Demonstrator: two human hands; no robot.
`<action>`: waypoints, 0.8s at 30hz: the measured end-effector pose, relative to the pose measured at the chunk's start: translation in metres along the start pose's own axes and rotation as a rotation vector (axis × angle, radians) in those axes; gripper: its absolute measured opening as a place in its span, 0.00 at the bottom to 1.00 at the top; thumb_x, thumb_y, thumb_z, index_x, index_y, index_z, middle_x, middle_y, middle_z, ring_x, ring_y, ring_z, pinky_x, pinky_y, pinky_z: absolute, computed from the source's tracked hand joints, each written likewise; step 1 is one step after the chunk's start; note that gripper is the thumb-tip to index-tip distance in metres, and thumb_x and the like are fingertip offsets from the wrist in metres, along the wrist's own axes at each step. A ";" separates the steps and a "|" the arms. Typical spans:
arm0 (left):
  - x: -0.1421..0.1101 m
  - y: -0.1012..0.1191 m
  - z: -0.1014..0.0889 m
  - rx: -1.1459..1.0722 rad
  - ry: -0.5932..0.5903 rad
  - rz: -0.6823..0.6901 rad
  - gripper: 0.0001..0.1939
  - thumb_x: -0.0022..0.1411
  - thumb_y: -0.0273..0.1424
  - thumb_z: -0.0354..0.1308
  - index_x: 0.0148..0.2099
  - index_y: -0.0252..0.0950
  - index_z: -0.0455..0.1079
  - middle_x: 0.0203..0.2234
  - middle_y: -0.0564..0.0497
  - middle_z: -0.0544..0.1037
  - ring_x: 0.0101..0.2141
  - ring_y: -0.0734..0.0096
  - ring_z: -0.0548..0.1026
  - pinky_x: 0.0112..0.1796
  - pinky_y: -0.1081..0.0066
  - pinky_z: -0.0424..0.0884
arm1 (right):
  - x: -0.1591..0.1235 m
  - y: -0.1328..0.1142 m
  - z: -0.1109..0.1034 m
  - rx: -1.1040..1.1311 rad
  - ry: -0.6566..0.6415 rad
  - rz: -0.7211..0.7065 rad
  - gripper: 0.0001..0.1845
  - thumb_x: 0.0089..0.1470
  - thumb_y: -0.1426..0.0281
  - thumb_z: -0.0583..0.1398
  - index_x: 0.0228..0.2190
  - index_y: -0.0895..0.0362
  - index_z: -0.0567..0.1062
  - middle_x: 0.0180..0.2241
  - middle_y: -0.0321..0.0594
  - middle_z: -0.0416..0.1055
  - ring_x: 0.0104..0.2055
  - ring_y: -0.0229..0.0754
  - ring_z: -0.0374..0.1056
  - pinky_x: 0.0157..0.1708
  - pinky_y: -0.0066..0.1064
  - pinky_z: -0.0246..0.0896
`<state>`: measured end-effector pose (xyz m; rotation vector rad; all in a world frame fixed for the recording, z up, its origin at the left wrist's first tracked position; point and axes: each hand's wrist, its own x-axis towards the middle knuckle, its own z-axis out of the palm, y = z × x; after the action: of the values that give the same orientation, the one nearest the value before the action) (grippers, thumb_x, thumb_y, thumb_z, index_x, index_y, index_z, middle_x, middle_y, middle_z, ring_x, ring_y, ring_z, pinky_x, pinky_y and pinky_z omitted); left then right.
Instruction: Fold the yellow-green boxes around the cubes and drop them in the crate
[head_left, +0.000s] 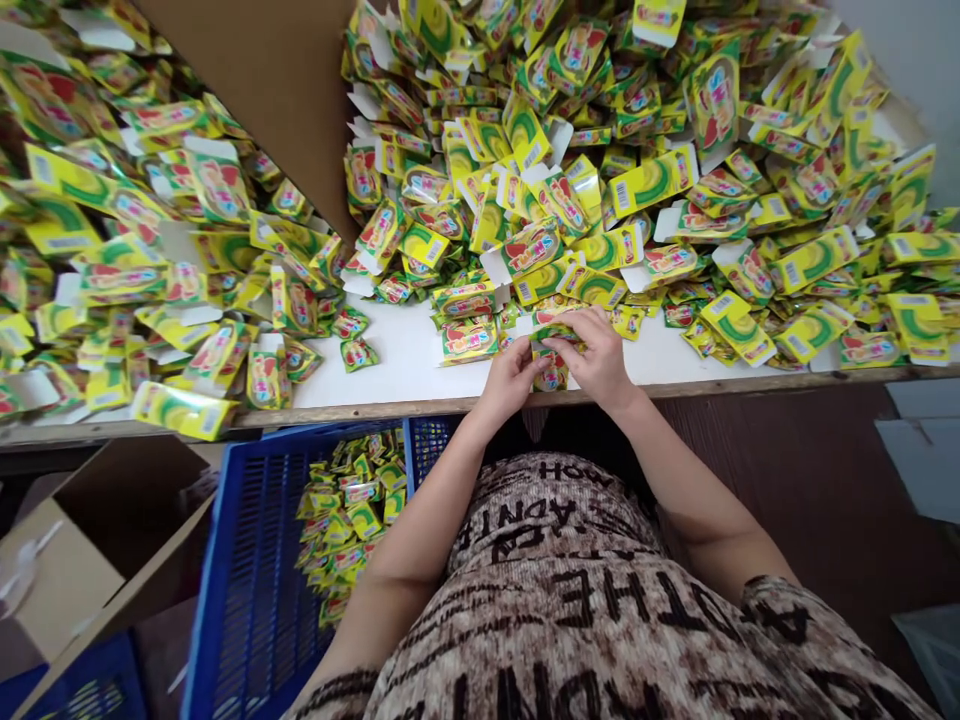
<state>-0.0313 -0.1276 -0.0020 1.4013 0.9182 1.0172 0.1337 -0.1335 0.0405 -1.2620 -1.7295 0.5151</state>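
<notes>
Near the table's front edge, both of my hands meet at a small yellow-green carton (545,328) with a white end flap at its left. My right hand (598,358) grips the carton's right part from above, thumb and fingers pressed together. My left hand (511,380) is closed at the carton's left end, its fingertips partly hidden. Just below the fingers lies a small sachet (553,372). To the left of my hands, a filled-looking carton (469,340) rests flat on the white table top (397,345).
Heaped cartons (525,215) cover the table behind my hands, with another pile (150,260) at the left. A brown cardboard panel (270,90) stands between them. Below the edge are a blue crate (247,560) holding sachets (352,510) and an open cardboard box (67,580).
</notes>
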 end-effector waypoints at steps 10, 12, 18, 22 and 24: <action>-0.002 0.000 0.009 -0.093 -0.001 -0.006 0.17 0.58 0.41 0.65 0.44 0.37 0.70 0.36 0.51 0.75 0.40 0.66 0.73 0.47 0.67 0.69 | 0.016 -0.037 -0.020 -0.505 -0.465 -0.076 0.10 0.58 0.77 0.56 0.36 0.59 0.77 0.41 0.51 0.72 0.47 0.54 0.64 0.46 0.43 0.61; -0.006 -0.001 0.008 -0.114 0.008 -0.028 0.17 0.56 0.42 0.67 0.40 0.36 0.70 0.32 0.53 0.73 0.37 0.69 0.71 0.42 0.70 0.68 | 0.020 -0.039 -0.027 -0.493 -0.561 -0.131 0.10 0.57 0.77 0.56 0.37 0.59 0.77 0.41 0.51 0.72 0.46 0.53 0.64 0.44 0.41 0.60; -0.009 -0.003 0.006 -0.215 -0.041 -0.063 0.18 0.56 0.43 0.68 0.40 0.36 0.71 0.29 0.54 0.73 0.33 0.71 0.71 0.38 0.71 0.67 | 0.028 -0.027 -0.033 -0.407 -0.509 -0.192 0.09 0.60 0.75 0.57 0.34 0.58 0.78 0.37 0.46 0.73 0.42 0.48 0.64 0.43 0.38 0.59; -0.006 -0.004 0.006 -0.160 -0.017 -0.016 0.19 0.56 0.43 0.68 0.44 0.36 0.73 0.34 0.51 0.77 0.37 0.67 0.73 0.41 0.69 0.68 | 0.024 -0.023 -0.030 -0.506 -0.548 -0.252 0.11 0.60 0.65 0.62 0.29 0.56 0.81 0.45 0.50 0.71 0.52 0.55 0.60 0.49 0.47 0.58; -0.005 -0.005 0.006 -0.171 -0.010 -0.017 0.19 0.56 0.43 0.68 0.43 0.36 0.74 0.35 0.51 0.78 0.38 0.66 0.74 0.42 0.68 0.69 | 0.016 -0.020 -0.030 -0.449 -0.478 -0.234 0.10 0.58 0.62 0.63 0.32 0.54 0.83 0.47 0.49 0.71 0.56 0.57 0.58 0.52 0.51 0.56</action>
<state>-0.0273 -0.1342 -0.0070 1.2526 0.8147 1.0502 0.1474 -0.1317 0.0777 -1.2790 -2.4643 0.3107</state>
